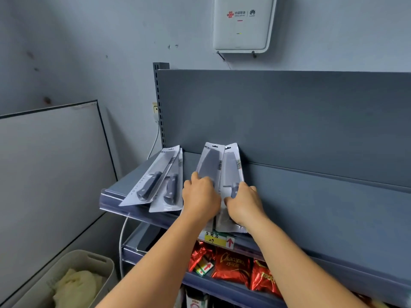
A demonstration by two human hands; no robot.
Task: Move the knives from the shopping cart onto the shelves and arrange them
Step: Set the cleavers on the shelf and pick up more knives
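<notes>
head view: four packaged knives lie on shelf (311,196); left pair (160,181) settled. left hand (200,196) grips cleaver pack (210,162), right hand (243,202) grips its neighbour (231,167). aligning unfinished; cart unseen.

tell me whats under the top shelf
Red snack bags sit on the lower shelf, beside a yellow price tag. The forearms cover anything further in.

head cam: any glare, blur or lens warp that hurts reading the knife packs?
Head view: wide-angle warp bends the shelf edge and the forearms at the borders; soft, cool, even light with faint shadows; mild sheen on the clear packs, strongest on the left knife packs; centre knife packs sharp enough, partly covered by the left hand and right hand; bottom corners soften.
</notes>
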